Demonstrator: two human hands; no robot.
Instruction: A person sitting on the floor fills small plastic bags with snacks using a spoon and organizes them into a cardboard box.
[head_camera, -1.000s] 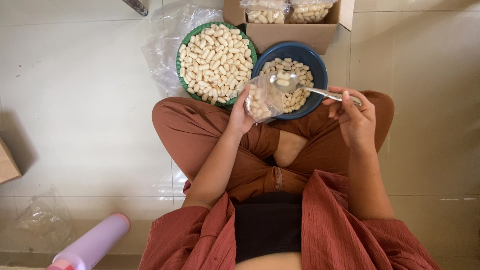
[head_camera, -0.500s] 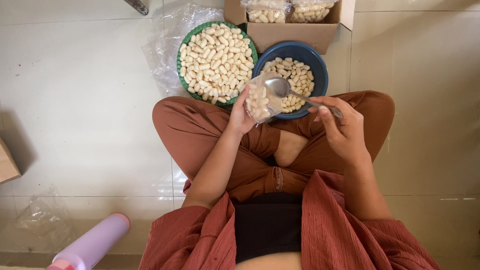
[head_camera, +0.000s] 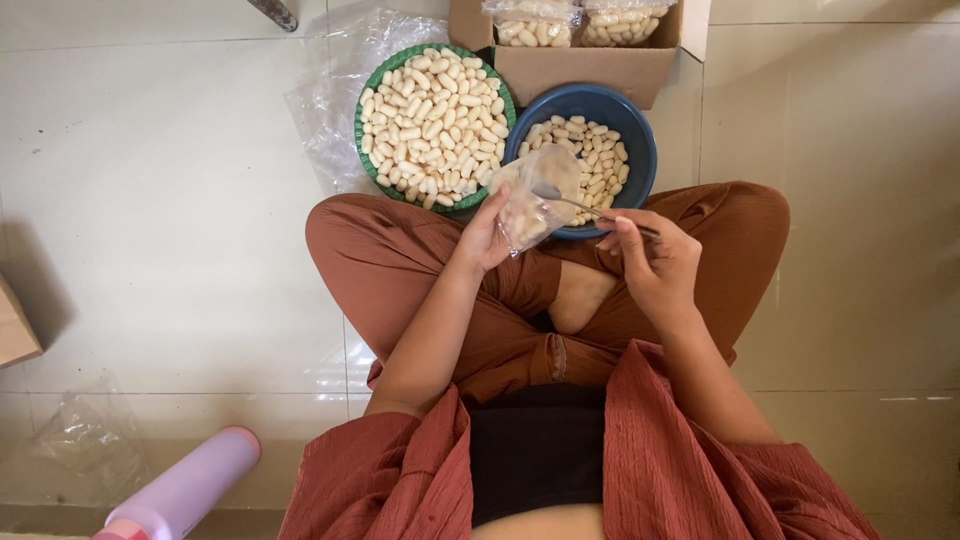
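- gripped in the left hand (head_camera: 487, 236), a small clear bag (head_camera: 533, 196) of white pieces hangs over the blue bowl (head_camera: 640, 140).
- right hand (head_camera: 652, 262) pinches a metal spoon (head_camera: 590, 207), its tip inside the bag.
- brown cardboard box (head_camera: 585, 68) behind holds filled clear packets (head_camera: 530, 22).

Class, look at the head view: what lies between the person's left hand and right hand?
In the head view, the clear bag of white pieces, held by the left hand, and the spoon from the right hand, its bowl inside the bag.

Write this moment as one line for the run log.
left hand: holds clear bag | right hand: spoon in bag mouth | blue bowl behind
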